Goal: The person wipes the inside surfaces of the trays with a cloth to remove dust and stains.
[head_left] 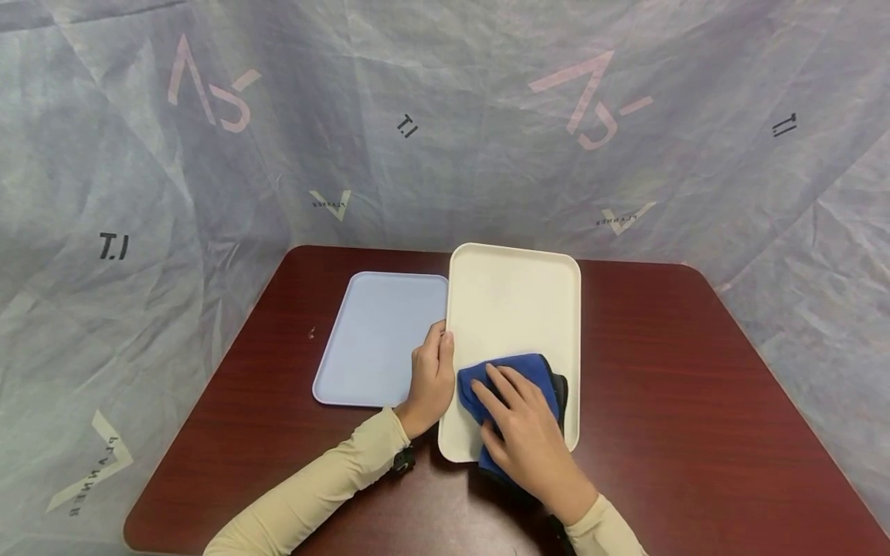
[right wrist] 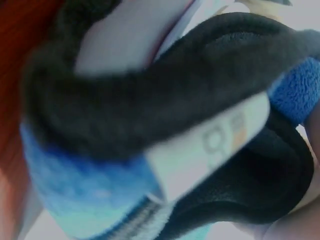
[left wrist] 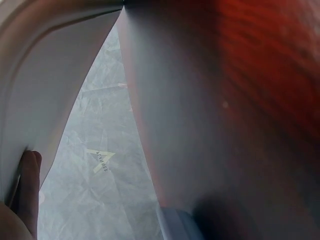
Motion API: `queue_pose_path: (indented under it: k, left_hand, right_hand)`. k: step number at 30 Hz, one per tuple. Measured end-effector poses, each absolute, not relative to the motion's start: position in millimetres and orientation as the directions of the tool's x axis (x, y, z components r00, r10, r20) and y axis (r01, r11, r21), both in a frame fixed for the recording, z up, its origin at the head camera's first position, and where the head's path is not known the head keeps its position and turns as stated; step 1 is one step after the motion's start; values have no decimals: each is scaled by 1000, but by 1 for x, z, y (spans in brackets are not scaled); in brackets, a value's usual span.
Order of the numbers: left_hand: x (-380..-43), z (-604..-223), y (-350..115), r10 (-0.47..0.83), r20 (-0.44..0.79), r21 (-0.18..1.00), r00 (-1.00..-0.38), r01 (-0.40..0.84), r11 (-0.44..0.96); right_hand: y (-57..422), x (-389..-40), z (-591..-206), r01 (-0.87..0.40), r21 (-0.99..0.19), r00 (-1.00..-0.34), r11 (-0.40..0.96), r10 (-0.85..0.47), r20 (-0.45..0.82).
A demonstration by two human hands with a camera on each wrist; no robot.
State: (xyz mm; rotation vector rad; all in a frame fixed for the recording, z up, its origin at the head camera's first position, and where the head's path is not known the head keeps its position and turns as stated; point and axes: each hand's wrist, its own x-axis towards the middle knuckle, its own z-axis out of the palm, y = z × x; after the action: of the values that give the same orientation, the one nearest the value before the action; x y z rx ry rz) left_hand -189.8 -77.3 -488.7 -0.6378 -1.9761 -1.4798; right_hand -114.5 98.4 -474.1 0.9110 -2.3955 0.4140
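In the head view a cream rectangular tray [head_left: 514, 301] stands in front of me, overlapping the right edge of a light blue tray [head_left: 382, 340]. My left hand [head_left: 431, 378] grips the cream tray's left rim, thumb on the rim side. In the left wrist view, fingers [left wrist: 31, 180] touch the tray's pale surface [left wrist: 45, 85]. My right hand [head_left: 521, 425] holds a blue cloth [head_left: 528, 367] with black edging against the lower part of the cream tray, fingers spread over it. Part of the cloth hangs past the tray's near rim. A white label [right wrist: 215, 145] shows on the cloth.
The trays are on or over a dark red-brown wooden table [head_left: 660, 371] with rounded corners. A grey printed sheet [head_left: 445, 116] hangs behind it and along both sides. A small mark [head_left: 311, 333] lies on the table left of the blue tray.
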Motion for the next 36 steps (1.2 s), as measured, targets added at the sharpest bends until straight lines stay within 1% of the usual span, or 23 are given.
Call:
queue_pose_path:
  k: [3,6,17,21,27,36]
  left_hand:
    - [-190,-489,-78,37,706,676,-708,688,266]
    - [-190,-489,-79,40,713,670,-700,696,259]
    - [-185,-478,-75,40,706,675,-707,688,264]
    - [-184,-477,-75,41,703,678,-710,687,260]
    - [-190,-488,-76,37,701,678,-712,681,275]
    - [-192,-490,-78,33,715,667,-699,695,267]
  right_hand:
    - [89,-115,-474,-702,-78,-607,708,-538,584]
    - [84,-114,-476,-705,-71,-604,706,-544,582]
    - [88,-105,-483,-705,-72,-619,705,-563,548]
    - [92,-105,-483,-690,-95,-647,718,-552,526]
    - [103,-106,-482,-660,-126,-683,741,-521,512]
    - [132,-108,-481,-581,-161,-747,798,-444,494]
